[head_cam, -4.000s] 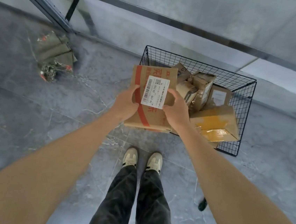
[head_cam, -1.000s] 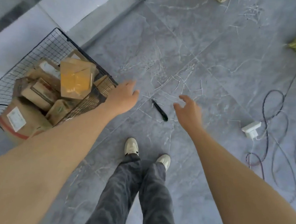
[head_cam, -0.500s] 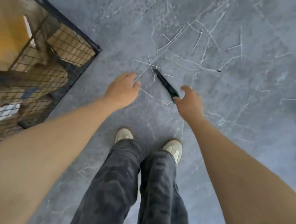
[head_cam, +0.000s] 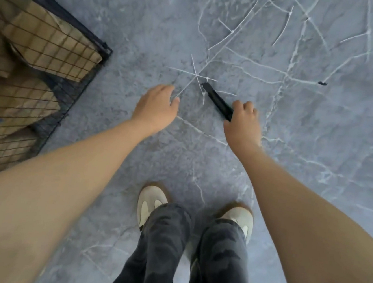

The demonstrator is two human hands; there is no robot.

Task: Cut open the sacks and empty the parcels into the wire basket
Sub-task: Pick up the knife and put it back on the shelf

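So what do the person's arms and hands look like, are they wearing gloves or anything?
No gloves. The left hand and right hand are bare, no watch or bracelet showing; the left forearm and right forearm show no sleeves.

Floor (head_cam: 317, 155): grey marble pattern, thin white veins all over.
Basket (head_cam: 84, 32), at 10 o'clock: black wire in a square grid.
Parcels (head_cam: 53, 42), behind that grid: plain brown cardboard.
Knife (head_cam: 217, 100), at 12 o'clock: solid black.
Shoes (head_cam: 150, 203), at 6 o'clock: cream with tan edging.
Trousers (head_cam: 162, 254): dark grey, mottled with blackish blotches.
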